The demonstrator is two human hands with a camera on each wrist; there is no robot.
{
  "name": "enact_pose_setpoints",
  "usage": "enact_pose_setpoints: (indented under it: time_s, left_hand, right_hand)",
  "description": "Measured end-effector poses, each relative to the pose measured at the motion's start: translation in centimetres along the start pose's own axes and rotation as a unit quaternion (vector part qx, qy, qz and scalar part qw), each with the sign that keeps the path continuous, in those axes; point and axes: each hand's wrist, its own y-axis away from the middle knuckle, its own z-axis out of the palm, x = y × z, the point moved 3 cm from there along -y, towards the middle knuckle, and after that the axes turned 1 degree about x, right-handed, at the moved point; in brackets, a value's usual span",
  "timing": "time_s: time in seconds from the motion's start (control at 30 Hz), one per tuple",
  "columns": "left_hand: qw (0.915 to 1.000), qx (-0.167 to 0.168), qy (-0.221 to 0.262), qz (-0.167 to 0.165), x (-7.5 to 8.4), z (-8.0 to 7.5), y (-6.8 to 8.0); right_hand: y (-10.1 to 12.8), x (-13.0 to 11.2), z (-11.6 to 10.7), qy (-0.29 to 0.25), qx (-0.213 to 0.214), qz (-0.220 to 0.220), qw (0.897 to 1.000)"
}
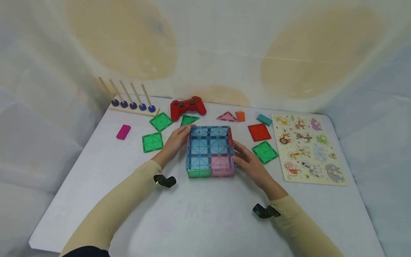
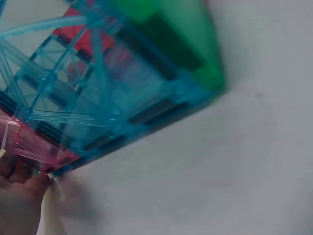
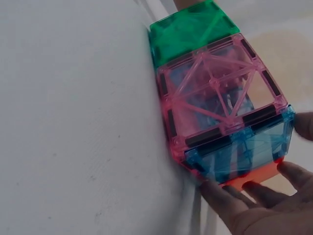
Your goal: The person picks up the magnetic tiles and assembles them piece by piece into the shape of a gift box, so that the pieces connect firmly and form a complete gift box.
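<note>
Plastic tile box [image 1: 210, 151], probably light, stiff, weak-seamed, best held from opposite sides: left grip [image 1: 175, 141] clasps 10 o'clock, right grip [image 1: 252, 164] clasps 3 o'clock.

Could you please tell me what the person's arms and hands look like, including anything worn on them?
Long beige sleeves cover both arms: the left sleeve and the right sleeve. A small black device sits by each wrist, left device and right device. The left hand and right hand are ungloved.
</note>
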Motion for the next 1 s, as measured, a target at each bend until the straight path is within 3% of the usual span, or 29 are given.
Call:
enact_pose_setpoints:
  time_s: [0.23, 0.43, 1.0]
  left_hand:
    - [0.9990, -0.042, -0.007, -0.012, -1.0, 0.3, 2.8]
    - [0.9980, -0.059, -0.021, -0.001, -1.3, 0.6, 4.4]
    - [0.9984, -0.056, -0.002, 0.003, -1.2, 1.5, 1.3]
  right_hand:
    - [0.6, 0.5, 0.5, -0.005, -0.051, -0.046, 0.998]
    - [0.6, 0.6, 0.7, -0.011, -0.051, -0.071, 0.996]
    - [-0.4, 1.2, -0.7, -0.030, -0.015, -0.077, 0.996]
